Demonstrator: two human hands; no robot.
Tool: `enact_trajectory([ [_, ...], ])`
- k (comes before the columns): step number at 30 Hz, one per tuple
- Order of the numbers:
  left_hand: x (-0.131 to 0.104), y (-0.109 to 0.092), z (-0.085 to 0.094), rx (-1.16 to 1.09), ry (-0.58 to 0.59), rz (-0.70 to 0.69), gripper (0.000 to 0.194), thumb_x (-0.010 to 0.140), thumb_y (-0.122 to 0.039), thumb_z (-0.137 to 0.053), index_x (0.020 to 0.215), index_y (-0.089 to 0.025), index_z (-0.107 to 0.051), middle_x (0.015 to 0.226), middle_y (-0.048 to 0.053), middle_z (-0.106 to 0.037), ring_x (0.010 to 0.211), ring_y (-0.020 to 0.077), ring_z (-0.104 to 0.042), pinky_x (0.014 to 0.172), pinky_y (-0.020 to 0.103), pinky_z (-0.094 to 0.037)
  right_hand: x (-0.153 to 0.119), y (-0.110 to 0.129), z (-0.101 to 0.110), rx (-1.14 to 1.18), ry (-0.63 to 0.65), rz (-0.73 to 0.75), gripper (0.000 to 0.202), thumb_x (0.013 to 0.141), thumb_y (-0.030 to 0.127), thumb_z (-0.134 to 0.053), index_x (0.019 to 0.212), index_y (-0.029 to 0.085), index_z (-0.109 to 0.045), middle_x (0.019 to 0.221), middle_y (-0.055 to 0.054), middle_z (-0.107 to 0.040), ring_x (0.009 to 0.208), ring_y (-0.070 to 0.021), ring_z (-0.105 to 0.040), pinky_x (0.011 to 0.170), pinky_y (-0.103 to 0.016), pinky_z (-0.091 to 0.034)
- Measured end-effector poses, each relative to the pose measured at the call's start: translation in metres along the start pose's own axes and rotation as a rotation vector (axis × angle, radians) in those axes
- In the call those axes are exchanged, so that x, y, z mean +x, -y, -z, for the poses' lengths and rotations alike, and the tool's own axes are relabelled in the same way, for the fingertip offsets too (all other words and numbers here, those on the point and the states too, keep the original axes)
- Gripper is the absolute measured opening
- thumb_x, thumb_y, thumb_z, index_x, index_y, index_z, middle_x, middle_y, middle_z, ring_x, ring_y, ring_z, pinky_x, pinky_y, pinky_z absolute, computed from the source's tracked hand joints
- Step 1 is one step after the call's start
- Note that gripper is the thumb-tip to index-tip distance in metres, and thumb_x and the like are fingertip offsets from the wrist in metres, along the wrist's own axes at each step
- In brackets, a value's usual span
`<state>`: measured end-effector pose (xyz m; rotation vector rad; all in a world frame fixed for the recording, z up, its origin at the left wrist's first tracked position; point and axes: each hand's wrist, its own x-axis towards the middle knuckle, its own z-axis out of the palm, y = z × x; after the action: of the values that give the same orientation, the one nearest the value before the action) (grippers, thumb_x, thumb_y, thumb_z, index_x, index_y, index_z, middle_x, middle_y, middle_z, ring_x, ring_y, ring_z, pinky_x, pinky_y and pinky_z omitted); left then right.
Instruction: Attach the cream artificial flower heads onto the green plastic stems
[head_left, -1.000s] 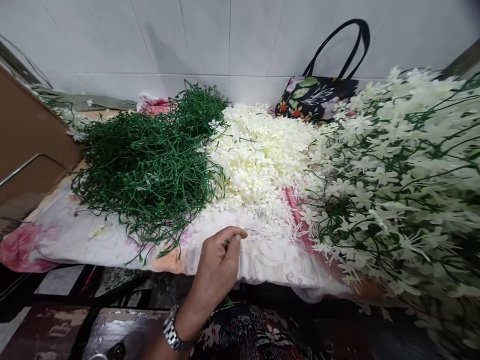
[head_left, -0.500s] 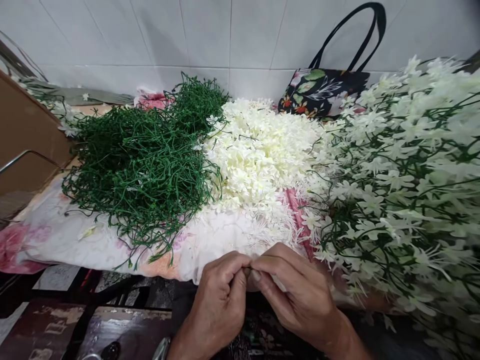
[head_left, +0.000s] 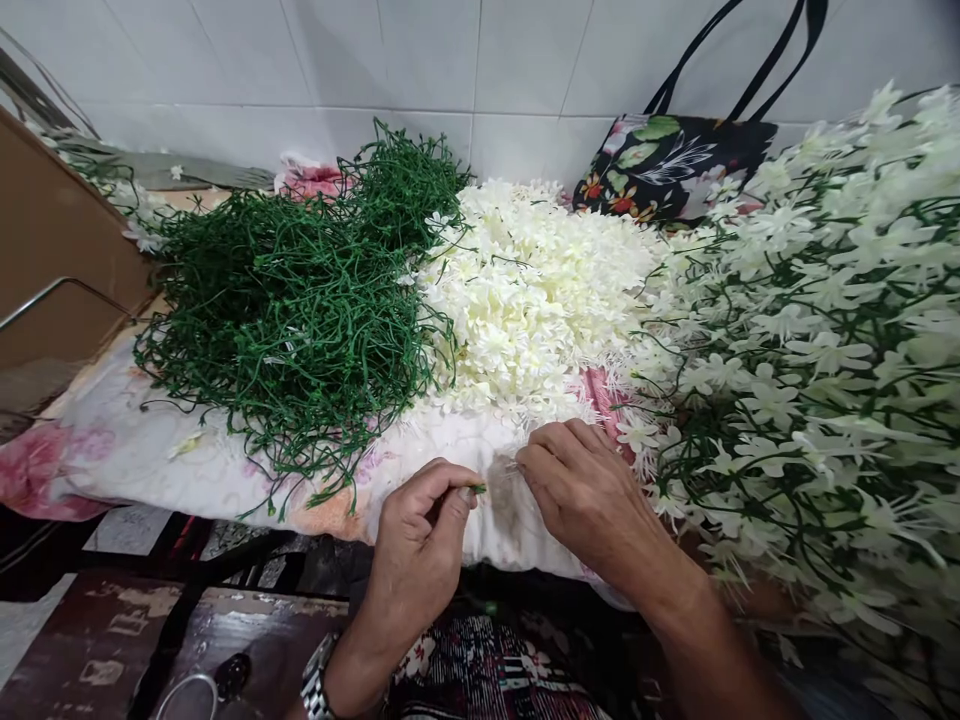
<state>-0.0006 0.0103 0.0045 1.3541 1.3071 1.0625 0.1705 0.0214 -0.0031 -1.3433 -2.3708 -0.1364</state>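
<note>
Between thumb and forefinger, my left hand (head_left: 424, 535) pinches a small green artificial stem (head_left: 478, 489), of which only the tip shows. To its right, my right hand (head_left: 581, 485) is over the cloth with its fingers curled together, close to thin white stamens (head_left: 540, 432) at the pile's front edge. Whatever those fingers hold, if anything, is too small to make out. Loose white artificial petals (head_left: 525, 310) are heaped beyond both hands. A tangled pile of green plastic stems (head_left: 292, 310) is on the left.
Finished-looking white flower sprays (head_left: 810, 370) rise on the right. A black floral bag (head_left: 675, 165) leans by the tiled wall (head_left: 420, 60). A cardboard box (head_left: 67, 250) stands at left. Flowered cloth (head_left: 202, 470) covers the work surface, and a brown wooden surface (head_left: 255, 640) lies below.
My hands have come apart. The right hand has moved forward and right towards the white stamens, while the left keeps its pinch, with a green tip now visible. The view has shifted slightly.
</note>
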Motion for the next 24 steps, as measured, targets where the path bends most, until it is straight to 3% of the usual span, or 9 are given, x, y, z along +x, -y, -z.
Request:
enact_trajectory([
  [7, 0.002, 0.000, -0.005, -0.025, -0.010, 0.036, 0.013, 0.073, -0.018, -0.051, 0.064, -0.016, -0.060, 0.057, -0.001, -0.052, 0.055, 0.0115, -0.046, 0.051, 0.021, -0.036, -0.005, 0.003, 0.001, 0.342, -0.135, -0.047, 0.015, 0.089, 0.007, -0.044, 0.082, 0.017, -0.053, 0.075, -0.005, -0.056, 0.076, -0.0171, -0.051, 0.067, -0.031, -0.043],
  [12, 0.011, 0.000, 0.004, 0.041, -0.071, 0.019, 0.015, 0.076, -0.018, -0.048, 0.067, -0.016, -0.060, 0.063, 0.000, -0.058, 0.059, 0.0130, -0.052, 0.055, 0.022, -0.040, -0.002, 0.005, 0.002, 0.446, -0.203, -0.077, 0.014, 0.089, 0.008, -0.043, 0.087, 0.019, -0.051, 0.075, -0.002, -0.058, 0.070, -0.0139, -0.055, 0.061, -0.026, -0.044],
  [17, 0.032, -0.002, 0.012, 0.373, -0.169, -0.146, 0.016, 0.078, -0.012, -0.045, 0.077, -0.018, -0.060, 0.071, 0.001, -0.062, 0.067, 0.0157, -0.058, 0.063, 0.025, -0.042, 0.008, 0.004, -0.002, 0.446, -0.263, -0.098, 0.013, 0.088, 0.010, -0.044, 0.080, 0.019, -0.048, 0.067, 0.001, -0.051, 0.061, -0.0116, -0.051, 0.055, -0.023, -0.042],
  [20, 0.045, -0.009, 0.006, 0.611, -0.123, -0.252, 0.021, 0.079, -0.007, -0.043, 0.082, -0.018, -0.060, 0.076, 0.004, -0.063, 0.073, 0.0181, -0.059, 0.068, 0.027, -0.043, 0.013, 0.003, -0.006, 0.441, -0.284, -0.101, 0.011, 0.087, 0.010, -0.045, 0.082, 0.019, -0.050, 0.068, 0.000, -0.052, 0.062, -0.0120, -0.052, 0.057, -0.023, -0.043],
  [24, 0.060, -0.017, -0.007, 0.814, -0.052, -0.293, 0.024, 0.080, -0.006, -0.042, 0.084, -0.018, -0.061, 0.082, 0.006, -0.065, 0.075, 0.0200, -0.061, 0.066, 0.028, -0.042, 0.015, 0.001, -0.009, 0.442, -0.318, -0.105, 0.012, 0.087, 0.009, -0.045, 0.083, 0.019, -0.051, 0.069, -0.001, -0.054, 0.064, -0.0129, -0.053, 0.059, -0.025, -0.044],
])
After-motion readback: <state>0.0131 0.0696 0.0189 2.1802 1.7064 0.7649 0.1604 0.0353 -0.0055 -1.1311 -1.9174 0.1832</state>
